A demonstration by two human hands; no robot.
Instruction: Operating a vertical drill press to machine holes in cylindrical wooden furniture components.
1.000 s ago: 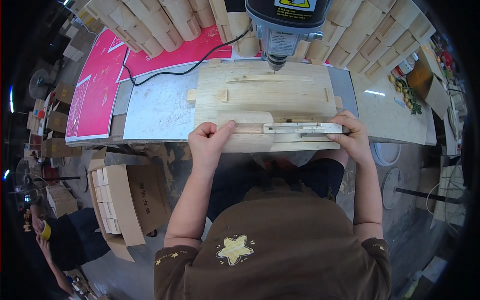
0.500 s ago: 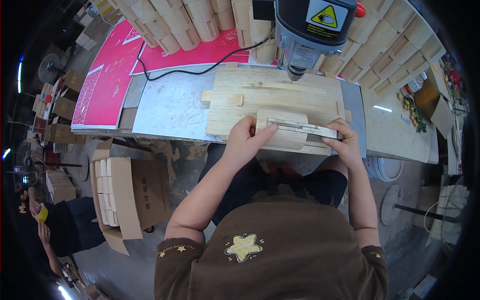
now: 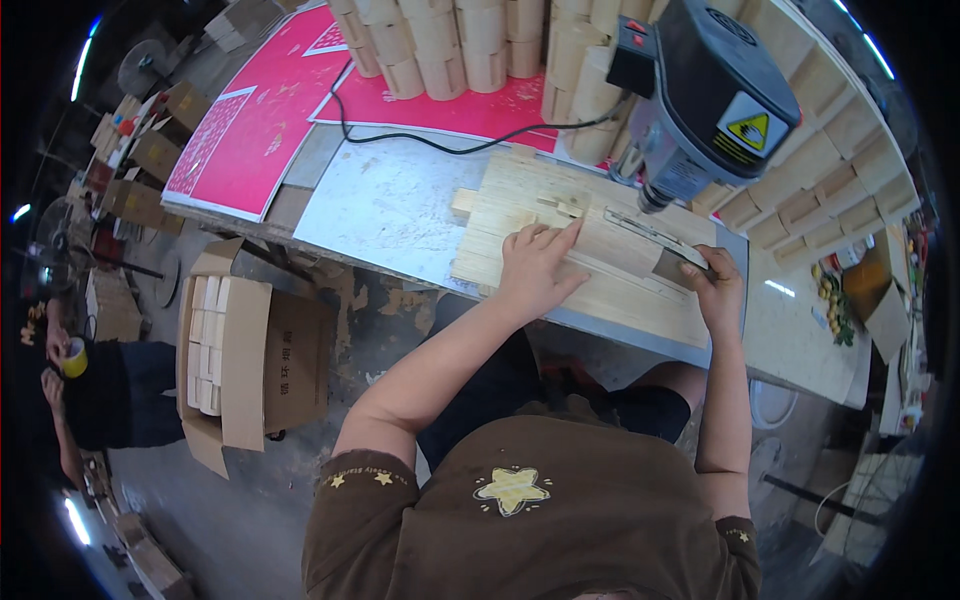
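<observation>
A pale wooden block with a curved top (image 3: pixel 618 246) lies slantwise on a flat wooden board (image 3: pixel 490 235). Along the top of the block runs a slim slotted metal strip (image 3: pixel 650 232). My right hand (image 3: pixel 718 285) pinches the strip's right end, thumb below and fingers curled over. My left hand (image 3: pixel 542 265) rests at the block's left end, fingers apart and stretched out. Just behind the block hangs the chuck of a bench drill (image 3: pixel 655 198); whether its tip touches the strip I cannot tell.
Small wooden stops (image 3: pixel 563 207) are fixed on the board. Wooden pieces in stacks (image 3: pixel 440 50) stand behind, over pink sheets (image 3: pixel 265 115). A black cable (image 3: pixel 450 150) crosses the bench. At left, a cardboard box (image 3: pixel 245 365) holds wooden pieces; beyond it a person holds yellow tape (image 3: pixel 75 358).
The block and strip have moved back toward the drill's chuck. My left hand has let go of the strip and spread its fingers; my right hand keeps its grip. The view has turned.
</observation>
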